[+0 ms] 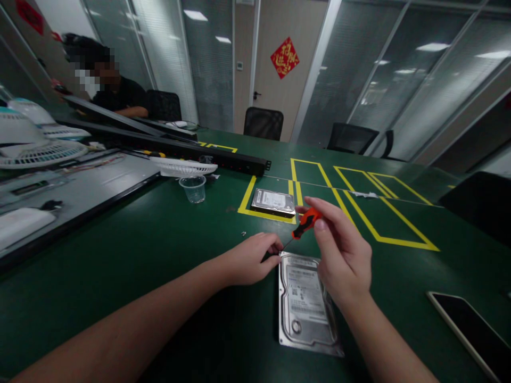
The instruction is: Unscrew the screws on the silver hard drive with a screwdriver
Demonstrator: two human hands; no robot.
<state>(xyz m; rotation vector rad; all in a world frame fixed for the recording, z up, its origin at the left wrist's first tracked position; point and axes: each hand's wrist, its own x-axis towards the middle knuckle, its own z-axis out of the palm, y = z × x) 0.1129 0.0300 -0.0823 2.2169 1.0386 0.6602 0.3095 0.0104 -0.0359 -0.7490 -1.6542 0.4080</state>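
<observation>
On the green table in front of me a silver hard drive [305, 298] lies label side up. My right hand [345, 252] is closed around the red-and-black handle of a screwdriver [306, 222]. The thin shaft slants down to the left, and its tip meets the drive's upper left corner. At that same corner my left hand [255, 258] has its fingers curled, with thumb and fingertips against the drive's edge beside the tip. Whether a screw is under the tip is too small to tell. A few tiny screws [243, 233] lie beyond my left hand.
A second hard drive [273, 201] rests inside a yellow tape outline behind. Left of it are a clear plastic cup [193, 189], a white fan grille [186, 167] and a long black bar [231, 159]. A phone [467, 330] lies at right. Another person [120, 96] sits far left.
</observation>
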